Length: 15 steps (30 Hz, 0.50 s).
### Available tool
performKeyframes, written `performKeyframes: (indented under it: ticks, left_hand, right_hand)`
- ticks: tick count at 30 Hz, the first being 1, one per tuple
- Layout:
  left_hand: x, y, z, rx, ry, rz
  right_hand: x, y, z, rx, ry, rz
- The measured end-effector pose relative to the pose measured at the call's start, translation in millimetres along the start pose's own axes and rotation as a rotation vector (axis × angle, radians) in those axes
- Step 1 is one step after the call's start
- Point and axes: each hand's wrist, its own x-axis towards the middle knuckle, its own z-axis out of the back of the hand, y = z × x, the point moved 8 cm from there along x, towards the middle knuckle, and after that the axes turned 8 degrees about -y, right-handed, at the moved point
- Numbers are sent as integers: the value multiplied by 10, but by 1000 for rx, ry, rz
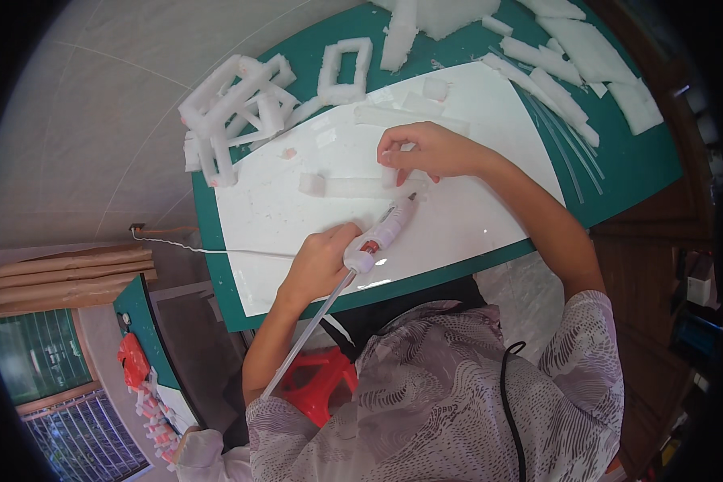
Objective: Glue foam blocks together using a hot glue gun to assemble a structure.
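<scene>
My left hand point(320, 261) is closed around a white hot glue gun point(387, 229), whose dark nozzle points up and right. A long translucent glue stick point(313, 325) sticks out of its rear end. Just beyond the nozzle, a white foam strip point(353, 188) lies flat on a white sheet point(269, 221). One small foam block point(312, 184) stands at the strip's left end. Near its right end, my right hand point(432, 150) pinches another small foam block point(389, 176); I cannot tell whether that block touches the strip.
Foam frames point(237, 112) are heaped at the far left, beside a rectangular foam frame point(345, 72). Loose foam pieces point(566, 96) and clear glue sticks point(574, 153) lie at the right of the green table point(635, 173). A white cord point(185, 247) crosses the left edge. A red stool point(317, 386) is below.
</scene>
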Motion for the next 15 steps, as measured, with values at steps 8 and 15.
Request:
performKeyframes:
  ticks: [8, 15]
  left_hand:
    - [1, -3, 1, 0, 15, 21]
    - [-3, -4, -16, 18, 38, -1]
  right_hand:
    - [1, -6, -2, -18, -1, 7]
    - [3, -5, -10, -28, 3, 12]
